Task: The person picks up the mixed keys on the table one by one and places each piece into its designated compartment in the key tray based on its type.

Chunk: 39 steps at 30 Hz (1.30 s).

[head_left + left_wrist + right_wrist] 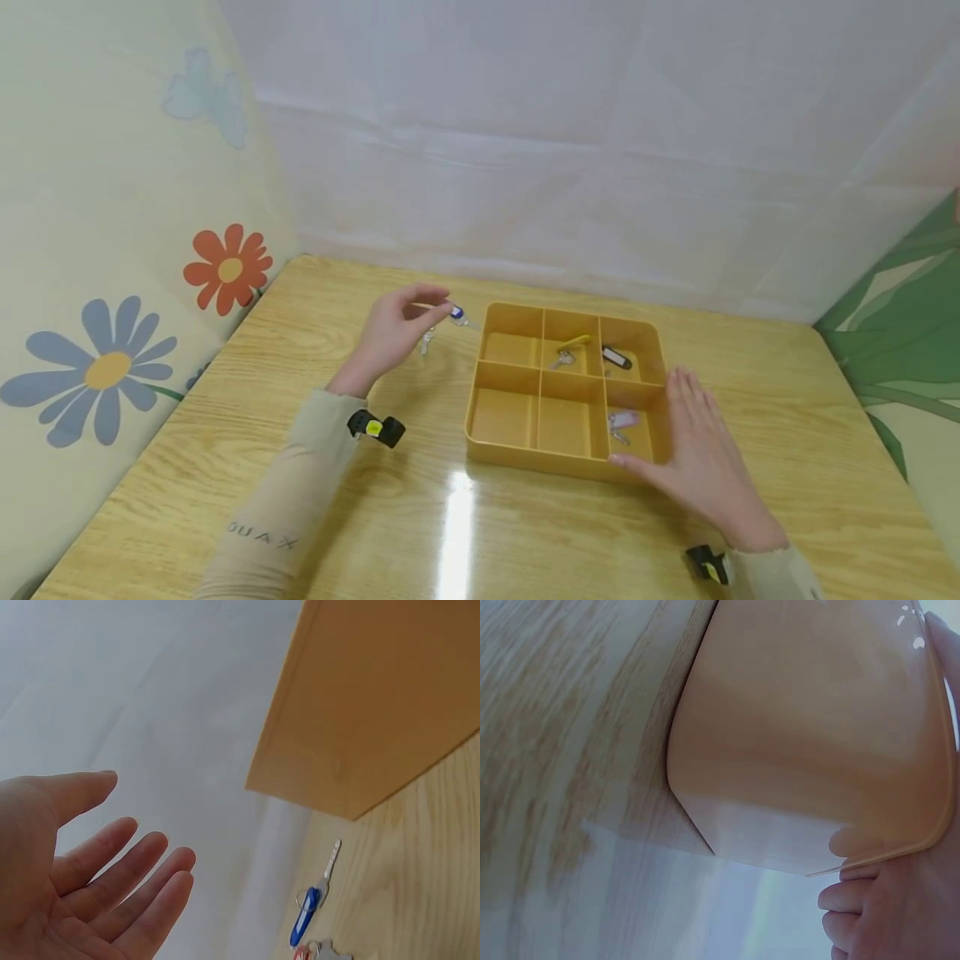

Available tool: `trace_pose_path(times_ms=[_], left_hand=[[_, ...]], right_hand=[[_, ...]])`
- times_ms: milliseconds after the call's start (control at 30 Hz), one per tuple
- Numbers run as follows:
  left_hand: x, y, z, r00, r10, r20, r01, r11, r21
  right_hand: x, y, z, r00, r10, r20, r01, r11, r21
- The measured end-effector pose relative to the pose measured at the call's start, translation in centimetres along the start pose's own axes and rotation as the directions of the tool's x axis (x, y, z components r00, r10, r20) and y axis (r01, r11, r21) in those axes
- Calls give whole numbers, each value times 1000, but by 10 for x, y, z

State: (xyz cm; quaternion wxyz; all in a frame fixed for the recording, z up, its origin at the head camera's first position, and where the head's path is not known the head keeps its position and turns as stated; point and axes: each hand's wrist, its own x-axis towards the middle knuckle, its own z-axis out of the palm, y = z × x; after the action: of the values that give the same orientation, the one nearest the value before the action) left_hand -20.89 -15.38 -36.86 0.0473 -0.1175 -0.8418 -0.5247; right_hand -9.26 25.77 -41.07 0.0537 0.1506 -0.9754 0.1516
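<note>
My left hand (397, 329) hovers left of the yellow divided box (540, 462), thumb and fingers apart with nothing between them. In the left wrist view, a key with a blue tag (304, 919) lies on the table beyond the fingers. Close by, another key (426, 340) is partly covered by the hand in the head view. My right hand (708, 454) rests against the box's right side, fingers straight along the rim and thumb at the front corner. In the box lie keys with a yellow tag (576, 342), a black tag (617, 357) and a pale purple tag (624, 419).
The wooden table (405, 517) runs back to a white cloth (465, 167). At the left stands a panel with painted flowers (105, 371), and at the right one with green leaves (907, 325). The box has two rows of compartments.
</note>
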Motion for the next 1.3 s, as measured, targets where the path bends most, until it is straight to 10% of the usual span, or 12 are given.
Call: trace_pose_path(times_ms=[1300], left_hand=[[-23,-37,-41,991,-112,-76,119,989,89]], right_hand=[[0,2,2,1000,-12,-2,12,1000,-19]])
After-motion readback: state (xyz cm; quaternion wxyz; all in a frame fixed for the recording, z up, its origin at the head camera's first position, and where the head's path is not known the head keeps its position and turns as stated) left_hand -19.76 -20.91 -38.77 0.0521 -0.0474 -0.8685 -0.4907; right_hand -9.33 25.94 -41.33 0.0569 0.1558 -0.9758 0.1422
